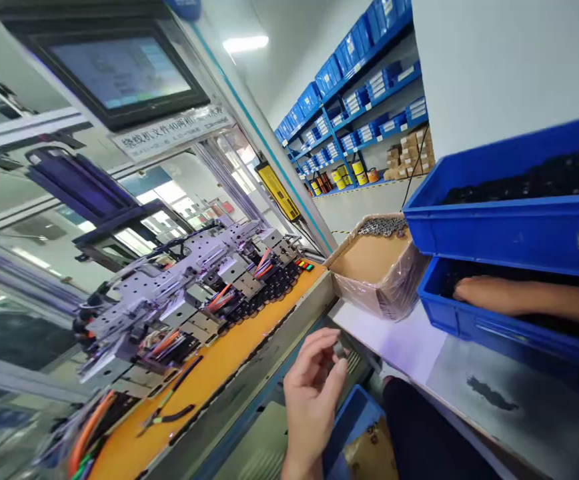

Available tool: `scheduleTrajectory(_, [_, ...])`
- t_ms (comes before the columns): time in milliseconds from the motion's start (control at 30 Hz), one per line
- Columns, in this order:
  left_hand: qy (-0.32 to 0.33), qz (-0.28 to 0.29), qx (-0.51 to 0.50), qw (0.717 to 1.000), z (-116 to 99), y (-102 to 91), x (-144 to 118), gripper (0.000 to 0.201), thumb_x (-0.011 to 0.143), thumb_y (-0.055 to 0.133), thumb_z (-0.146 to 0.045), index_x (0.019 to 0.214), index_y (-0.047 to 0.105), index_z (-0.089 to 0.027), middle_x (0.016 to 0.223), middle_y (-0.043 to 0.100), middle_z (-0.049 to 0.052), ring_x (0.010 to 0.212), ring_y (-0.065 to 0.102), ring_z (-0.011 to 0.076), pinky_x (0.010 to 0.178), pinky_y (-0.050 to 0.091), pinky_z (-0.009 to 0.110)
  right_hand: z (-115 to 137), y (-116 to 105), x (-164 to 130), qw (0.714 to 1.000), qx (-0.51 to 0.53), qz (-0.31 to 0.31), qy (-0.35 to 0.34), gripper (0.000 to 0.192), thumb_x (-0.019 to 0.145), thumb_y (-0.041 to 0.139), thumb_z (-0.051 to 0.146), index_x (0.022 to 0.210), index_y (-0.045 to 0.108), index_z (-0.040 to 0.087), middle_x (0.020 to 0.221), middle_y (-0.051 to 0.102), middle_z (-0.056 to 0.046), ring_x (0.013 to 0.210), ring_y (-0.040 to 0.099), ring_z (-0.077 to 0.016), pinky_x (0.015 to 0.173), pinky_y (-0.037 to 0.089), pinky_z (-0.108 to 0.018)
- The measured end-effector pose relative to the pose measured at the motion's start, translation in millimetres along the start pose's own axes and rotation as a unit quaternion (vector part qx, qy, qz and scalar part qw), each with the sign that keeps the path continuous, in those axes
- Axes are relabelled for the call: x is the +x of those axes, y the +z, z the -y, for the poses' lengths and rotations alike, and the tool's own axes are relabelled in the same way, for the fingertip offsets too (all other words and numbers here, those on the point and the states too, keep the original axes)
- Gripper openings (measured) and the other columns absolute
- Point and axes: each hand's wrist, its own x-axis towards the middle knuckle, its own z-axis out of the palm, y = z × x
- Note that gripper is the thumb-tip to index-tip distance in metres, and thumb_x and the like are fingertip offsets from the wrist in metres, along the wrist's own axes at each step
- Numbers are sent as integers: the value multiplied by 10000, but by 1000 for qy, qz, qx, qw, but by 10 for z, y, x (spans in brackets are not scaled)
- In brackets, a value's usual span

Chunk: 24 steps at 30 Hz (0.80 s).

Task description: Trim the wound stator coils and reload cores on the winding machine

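Note:
My left hand (314,393) is raised in the middle of the view, palm towards me. Between its thumb and fingertips it pinches a small grey metal part (339,349), whose exact kind I cannot make out. On the right, my right hand (472,292) reaches into the lower blue bin (449,317), among dark parts in shadow. Its fingers are hidden there, so their grip does not show. Above that arm stands another blue bin (499,230) filled with small black parts (544,177).
A plastic-wrapped carton (374,293) holds grey metal parts (384,227). The winding machine (209,280) stands left over an orange surface (219,360), where pliers (169,417) lie. A screen (122,70) hangs above. A blue crate (354,413) sits below; shelves (339,143) stand behind.

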Motion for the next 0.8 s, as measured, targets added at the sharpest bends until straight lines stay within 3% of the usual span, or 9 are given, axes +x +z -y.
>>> scheduleTrajectory(133, [-8, -7, -10, 1000, -52, -70, -212, 174, 729, 785, -229, 902, 777, -250, 995, 737, 86, 761, 694, 188, 676, 591, 293, 201, -395, 71, 997, -38, -26, -54, 263, 797, 528, -5, 591, 634, 119, 637, 628, -24, 637, 605, -100, 616, 346, -213])
scheduleTrajectory(200, [-13, -19, -22, 999, -64, -55, -288, 207, 714, 793, -225, 918, 786, -257, 976, 747, 83, 695, 689, 182, 659, 599, 306, 393, -600, 155, 993, -62, -36, -94, 185, 805, 576, 19, 687, 661, 132, 738, 656, -50, 702, 618, -134, 665, 403, -217])
scheduleTrajectory(267, [-20, -33, -36, 999, -64, -18, -352, 230, 701, 801, -228, 927, 791, -268, 980, 759, 84, 706, 697, 195, 676, 610, 327, 643, -664, 196, 987, -65, -38, -139, 92, 851, 604, 103, 805, 673, 143, 818, 659, -63, 746, 616, -152, 702, 453, -234])
scheduleTrajectory(333, [-32, -37, -44, 998, -49, 41, -402, 219, 699, 801, -235, 914, 796, -276, 983, 775, 89, 742, 712, 214, 687, 616, 336, 905, -582, 151, 974, -10, -72, -214, 102, 910, 561, 155, 912, 663, 148, 853, 650, -67, 769, 607, -148, 710, 484, -242])
scheduleTrajectory(467, [-75, -23, -74, 994, 25, 198, -470, 209, 715, 785, -210, 911, 799, -280, 1010, 788, 104, 765, 739, 232, 678, 621, 341, 1287, -271, -127, 902, 140, -159, -377, 128, 948, 510, 138, 982, 633, 142, 822, 636, -62, 748, 591, -133, 649, 496, -228])
scheduleTrajectory(633, [-87, -1, -189, 978, 112, 397, -485, 178, 696, 793, -148, 811, 792, -284, 986, 770, 74, 755, 748, 207, 681, 623, 313, 1363, -157, -318, 891, 149, -164, -396, 70, 937, 548, 131, 947, 618, 130, 812, 646, -62, 736, 596, -120, 653, 511, -213])
scheduleTrajectory(800, [-101, 6, -176, 979, 137, 531, -478, 362, 655, 824, -105, 951, 789, -310, 934, 789, 54, 766, 752, 198, 706, 632, 292, 1318, -195, -282, 887, 185, -164, -390, 33, 927, 585, 139, 945, 611, 134, 803, 647, -63, 720, 604, -118, 634, 521, -202])
